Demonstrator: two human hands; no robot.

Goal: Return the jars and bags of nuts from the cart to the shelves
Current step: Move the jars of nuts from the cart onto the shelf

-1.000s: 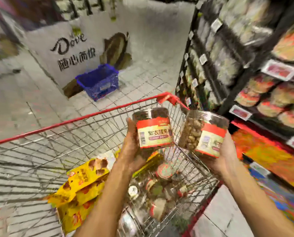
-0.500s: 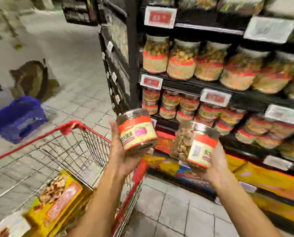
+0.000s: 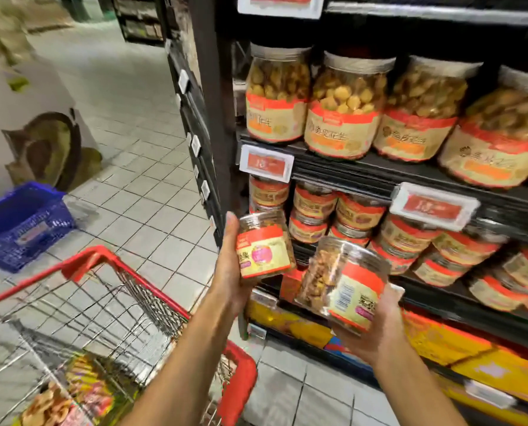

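The left hand (image 3: 229, 273) is gripping an upright jar (image 3: 264, 249), the right hand (image 3: 379, 332) a tilted jar (image 3: 345, 285), both just before the shelves (image 3: 345, 172), where stacked jars (image 3: 359, 212) are filling the row behind; the cart (image 3: 101, 262) is standing left of the shelves.

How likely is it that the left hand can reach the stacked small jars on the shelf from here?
Probably yes. The left hand, holding a nut jar, appears close in front of the stacked small jars, and nothing stands between them.
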